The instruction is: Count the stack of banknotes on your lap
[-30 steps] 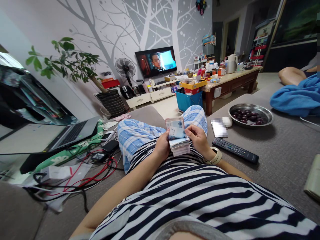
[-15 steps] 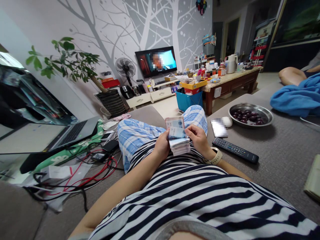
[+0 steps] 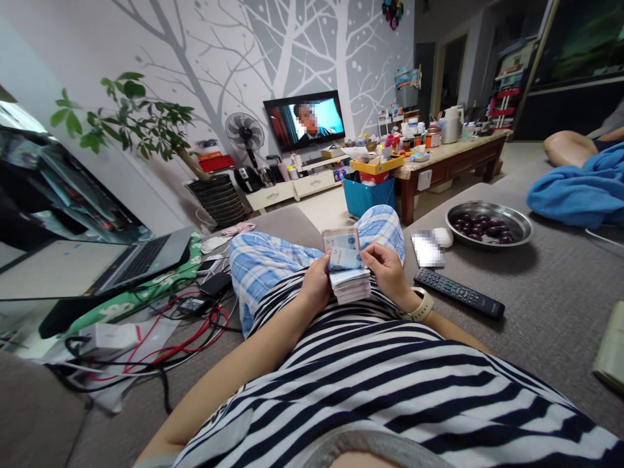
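Note:
A thick stack of banknotes (image 3: 347,268) rests upright on my lap, over my striped shirt and blue checked trousers. My left hand (image 3: 316,284) is closed round the stack's left side, thumb on the front. My right hand (image 3: 389,267), with a pale watch on the wrist, pinches the right edge of the front notes, which are folded forward.
A black remote (image 3: 458,293), a phone (image 3: 428,249) and a metal bowl of dark plums (image 3: 489,224) lie on the grey sofa to my right. An open laptop (image 3: 131,263) and tangled cables (image 3: 185,325) sit at my left. Another person's knee (image 3: 568,147) and a blue cloth (image 3: 578,188) are far right.

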A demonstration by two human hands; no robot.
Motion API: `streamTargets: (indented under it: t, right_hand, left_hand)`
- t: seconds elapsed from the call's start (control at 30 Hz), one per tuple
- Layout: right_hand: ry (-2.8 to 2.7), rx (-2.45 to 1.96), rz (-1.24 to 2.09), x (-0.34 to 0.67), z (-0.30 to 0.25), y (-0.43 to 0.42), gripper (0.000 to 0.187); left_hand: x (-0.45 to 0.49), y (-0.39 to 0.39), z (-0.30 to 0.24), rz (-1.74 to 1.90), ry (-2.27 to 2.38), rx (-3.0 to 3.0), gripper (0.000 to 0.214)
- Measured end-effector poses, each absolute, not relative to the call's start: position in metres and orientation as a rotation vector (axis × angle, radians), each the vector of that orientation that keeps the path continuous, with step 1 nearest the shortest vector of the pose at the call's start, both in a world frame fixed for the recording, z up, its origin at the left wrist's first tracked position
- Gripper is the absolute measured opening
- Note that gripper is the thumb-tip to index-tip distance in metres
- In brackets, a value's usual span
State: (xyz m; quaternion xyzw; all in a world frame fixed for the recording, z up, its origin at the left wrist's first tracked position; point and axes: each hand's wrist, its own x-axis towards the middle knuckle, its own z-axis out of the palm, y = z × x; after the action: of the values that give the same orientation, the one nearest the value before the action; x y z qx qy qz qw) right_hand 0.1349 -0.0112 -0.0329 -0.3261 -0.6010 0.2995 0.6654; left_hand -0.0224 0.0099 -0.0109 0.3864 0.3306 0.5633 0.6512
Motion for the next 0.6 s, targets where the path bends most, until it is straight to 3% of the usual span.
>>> streamTargets:
  t: [0.6]
  right_hand:
    - [-1.334, -0.703, 0.687, 0.1334, -0.0347, -0.0095, 0.022]
  left_hand:
    - [-0.0226, 0.0108, -0.0138, 1.276, 0.760, 0.854, 0.023]
